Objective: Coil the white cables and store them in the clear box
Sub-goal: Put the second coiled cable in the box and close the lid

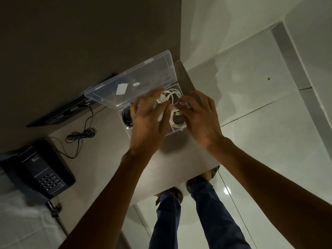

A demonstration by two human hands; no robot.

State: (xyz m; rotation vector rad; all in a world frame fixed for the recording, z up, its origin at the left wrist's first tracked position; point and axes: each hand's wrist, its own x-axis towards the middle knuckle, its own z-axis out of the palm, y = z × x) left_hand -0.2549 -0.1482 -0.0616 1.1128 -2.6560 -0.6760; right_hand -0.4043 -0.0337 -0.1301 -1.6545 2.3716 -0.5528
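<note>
1. Storage unit: a shallow clear plastic box [177, 87] sits on the pale wood-grain table [172, 159], near its far right corner. Its hinged transparent lid [133, 81] stands open, tilted back toward the dark wall.
2. Contents: two coils of thin white cable lie in the right part of the box, a far coil [170, 95] and a near coil [177, 119]. A coil of black cable [126, 115] fills the left end.
3. Left hand [147, 121]: it hovers over the middle of the box, fingers spread and blurred. Whether it pinches any cable cannot be told.
4. Right hand [199, 115]: its fingertips [181, 109] reach between the two white coils and appear to touch cable there. A firm clamp cannot be confirmed.
5. Handling: the white cable looks light, soft and springy. A released coil will probably loosen and rise above the box wall.
6. Grip point: take hold across several loops at once, at the side of the coil. Press it flat into the box.
7. Caution: the connector ends look stiff. Tuck them inside the loop before the lid closes.
8. Surroundings: a black desk telephone [38, 169] and its loose dark cord [80, 136] lie well apart to the left.
</note>
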